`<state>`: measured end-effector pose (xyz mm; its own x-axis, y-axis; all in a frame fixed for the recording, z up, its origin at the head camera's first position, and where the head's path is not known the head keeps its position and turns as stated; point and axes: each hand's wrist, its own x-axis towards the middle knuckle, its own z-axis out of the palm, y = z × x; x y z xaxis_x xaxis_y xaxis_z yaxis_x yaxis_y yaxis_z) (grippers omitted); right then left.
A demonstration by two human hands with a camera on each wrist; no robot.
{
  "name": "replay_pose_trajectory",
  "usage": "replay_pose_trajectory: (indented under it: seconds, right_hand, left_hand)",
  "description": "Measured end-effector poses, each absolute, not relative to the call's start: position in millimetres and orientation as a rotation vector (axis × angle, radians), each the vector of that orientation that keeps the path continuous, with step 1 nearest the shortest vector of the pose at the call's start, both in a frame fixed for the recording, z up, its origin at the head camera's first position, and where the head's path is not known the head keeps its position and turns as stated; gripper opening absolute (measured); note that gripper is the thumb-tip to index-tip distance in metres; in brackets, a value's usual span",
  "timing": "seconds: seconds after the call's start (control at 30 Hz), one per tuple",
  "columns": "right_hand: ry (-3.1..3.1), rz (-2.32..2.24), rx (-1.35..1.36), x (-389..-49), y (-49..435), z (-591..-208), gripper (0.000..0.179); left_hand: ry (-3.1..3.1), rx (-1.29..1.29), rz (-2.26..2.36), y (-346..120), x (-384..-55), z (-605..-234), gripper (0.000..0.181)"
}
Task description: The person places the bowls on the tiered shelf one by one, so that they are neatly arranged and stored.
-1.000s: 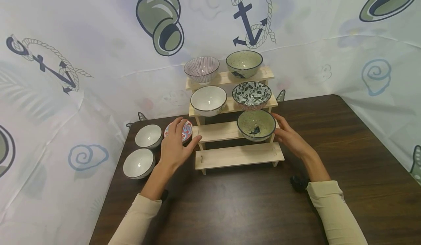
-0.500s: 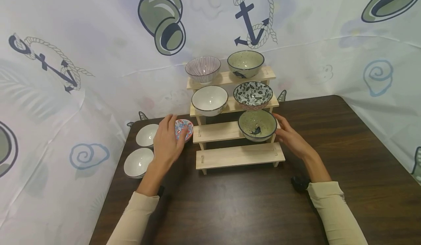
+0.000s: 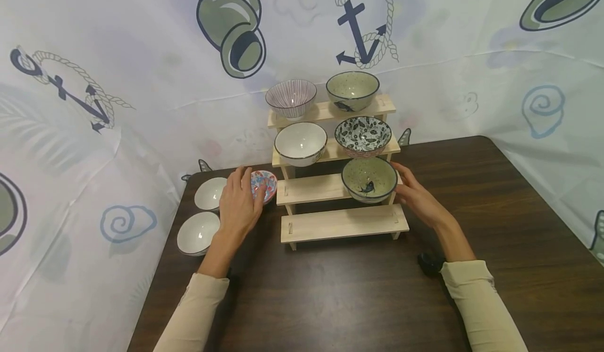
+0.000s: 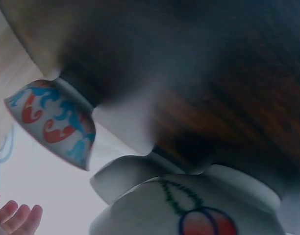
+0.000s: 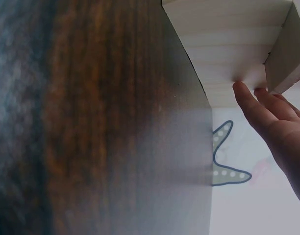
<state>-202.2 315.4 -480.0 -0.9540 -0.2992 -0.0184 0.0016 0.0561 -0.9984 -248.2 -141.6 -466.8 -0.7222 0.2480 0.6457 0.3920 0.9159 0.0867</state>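
Note:
My left hand (image 3: 238, 202) is beside the small red-and-blue patterned bowl (image 3: 268, 183), fingers relaxed and partly over it in the head view. In the left wrist view, its fingertips (image 4: 22, 218) show apart from that bowl (image 4: 52, 120). On the right, my right hand (image 3: 420, 197) is at the end of the wooden tiered stand (image 3: 342, 225), beside a green speckled bowl (image 3: 369, 176) on the second step from the bottom. The right wrist view shows its fairly straight fingers (image 5: 255, 110) against the stand's wood (image 5: 287, 56); the thumb is hidden there.
Two white bowls, one behind (image 3: 207, 193) and one in front (image 3: 197, 234), stand left of my left hand. Higher steps carry a white bowl (image 3: 300, 143), a black floral bowl (image 3: 362, 134), a striped bowl (image 3: 291, 99) and another green bowl (image 3: 352, 91). Patterned cloth (image 3: 155, 147) hangs behind the dark table (image 3: 330, 299).
My left hand has shifted left from above the patterned bowl to its left side, uncovering more of the bowl. The right hand stays at the stand's end.

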Motion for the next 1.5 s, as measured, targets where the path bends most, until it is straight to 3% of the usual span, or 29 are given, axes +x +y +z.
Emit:
replay_pose_trajectory:
  seconds: [0.27, 0.63, 1.5]
  right_hand:
    - [2.095, -1.998, -0.312, -202, 315, -479, 0.068]
    - [2.086, -1.997, -0.313, -202, 316, -480, 0.066]
    - [2.081, -1.998, -0.313, -203, 316, -479, 0.066]
  left_hand:
    - [-2.594, -0.437, -0.259, -148, -254, -478, 0.087]
    - [-2.755, -0.379, -0.293, -150, -266, -487, 0.100]
    - [-2.939, -0.228, -0.361, -147, -279, -492, 0.105]
